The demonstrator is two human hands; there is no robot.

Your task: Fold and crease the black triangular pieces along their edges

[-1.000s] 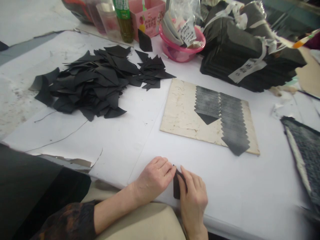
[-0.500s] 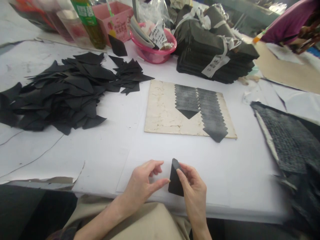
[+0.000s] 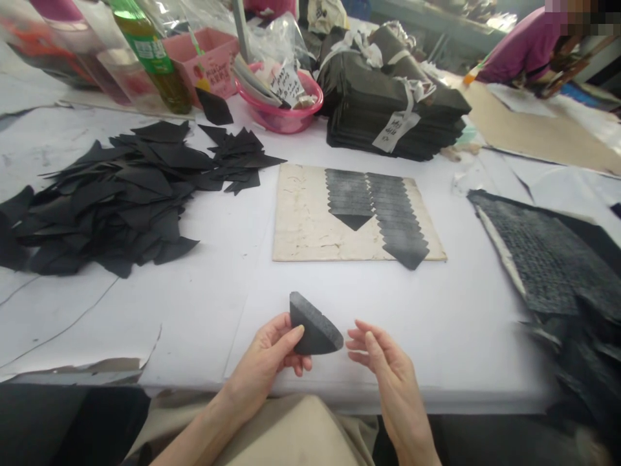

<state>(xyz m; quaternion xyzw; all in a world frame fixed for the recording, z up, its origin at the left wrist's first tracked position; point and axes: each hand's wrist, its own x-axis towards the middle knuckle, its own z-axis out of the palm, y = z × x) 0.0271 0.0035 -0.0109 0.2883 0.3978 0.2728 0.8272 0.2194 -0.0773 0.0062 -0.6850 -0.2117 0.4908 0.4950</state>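
Note:
Between thumb and fingers, my left hand [image 3: 274,349] grips a black piece [image 3: 314,329] with a greyish band along its upper right edge. My right hand [image 3: 381,356] is just right of the piece's tip, fingers apart, holding nothing. Beyond both hands lies a pale board [image 3: 303,220] bearing two overlapping columns of dark pointed pieces, the left column [image 3: 350,197] shorter than the right column [image 3: 398,217]. The right column's lowest point overhangs the board's near edge. A loose heap of black pieces [image 3: 116,200] spreads over the left of the white table [image 3: 218,285].
At the back stand a green-labelled bottle [image 3: 150,58], a pink box [image 3: 213,58], a pink basket [image 3: 286,116] and a tied stack of black pieces [image 3: 388,97]. Dark textured material [image 3: 548,259] lies at the right. A person in a purple sleeve [image 3: 521,45] is at the far right.
The black piece has passed from my right hand to my left and now shows its greyish band. My right hand has opened and moved off to the right. The camera view has shifted slightly.

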